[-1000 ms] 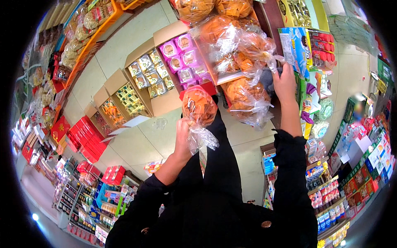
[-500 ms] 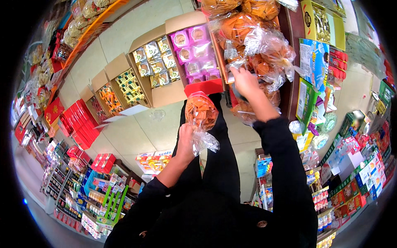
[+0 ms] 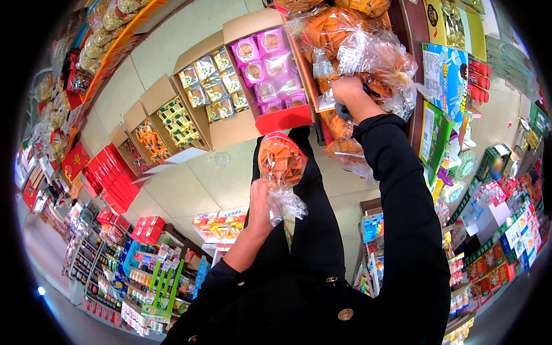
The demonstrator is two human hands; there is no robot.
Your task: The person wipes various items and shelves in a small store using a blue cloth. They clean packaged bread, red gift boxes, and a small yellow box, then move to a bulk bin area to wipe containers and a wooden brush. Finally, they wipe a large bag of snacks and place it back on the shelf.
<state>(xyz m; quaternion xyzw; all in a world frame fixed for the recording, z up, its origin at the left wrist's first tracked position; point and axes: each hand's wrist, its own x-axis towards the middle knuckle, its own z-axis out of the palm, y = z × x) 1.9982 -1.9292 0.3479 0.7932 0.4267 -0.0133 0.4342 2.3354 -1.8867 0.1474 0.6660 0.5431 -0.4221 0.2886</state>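
Observation:
My left hand (image 3: 261, 201) is closed round the gathered neck of a clear bag of orange snack pieces (image 3: 282, 161), held upright in front of my legs. My right hand (image 3: 352, 96) has its fingers curled at the near side of a crate heaped with similar snack bags (image 3: 330, 34). A small dark object (image 3: 371, 92) shows beside its knuckles, and more dark material lies under the palm. The fingertips are turned away, so what they grip is unclear. Close below hangs another snack bag (image 3: 345, 146).
Left of the crate stand open cartons of pink packs (image 3: 265, 72), gold-and-white packets (image 3: 213, 86) and small yellow-wrapped sweets (image 3: 178, 123). Red boxes (image 3: 112, 178) lie farther left. A blue carton (image 3: 445, 75) and a green carton (image 3: 435, 132) stand at right.
My right hand has shifted up and right along the crate, and its fingers are more curled, with a dark object now showing. My left hand still holds its bag, slightly lower in view.

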